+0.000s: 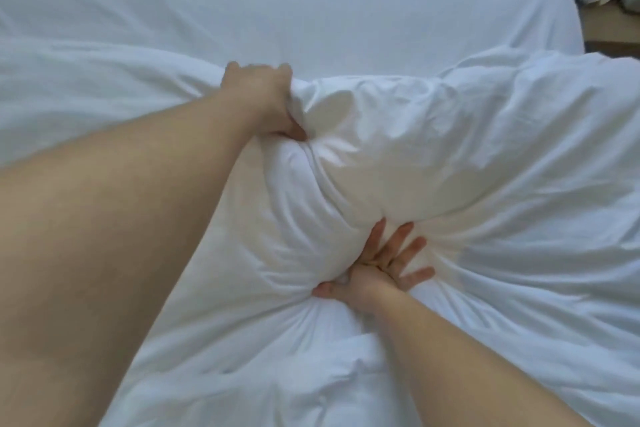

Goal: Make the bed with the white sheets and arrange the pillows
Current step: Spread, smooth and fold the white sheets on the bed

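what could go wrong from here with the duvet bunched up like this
1. The left hand grips only one bunch of the duvet, so a pull from there may drag it crooked and leave it lumpy.
2. The right hand lies with fingers spread against the fold, not gripping, so the cloth could slip away from it.
3. A hard tug might wrinkle the smooth fitted sheet.

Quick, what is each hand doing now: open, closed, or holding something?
Left hand: closed, gripping a bunched fold of the white duvet.
Right hand: open, fingers spread straight against the duvet.
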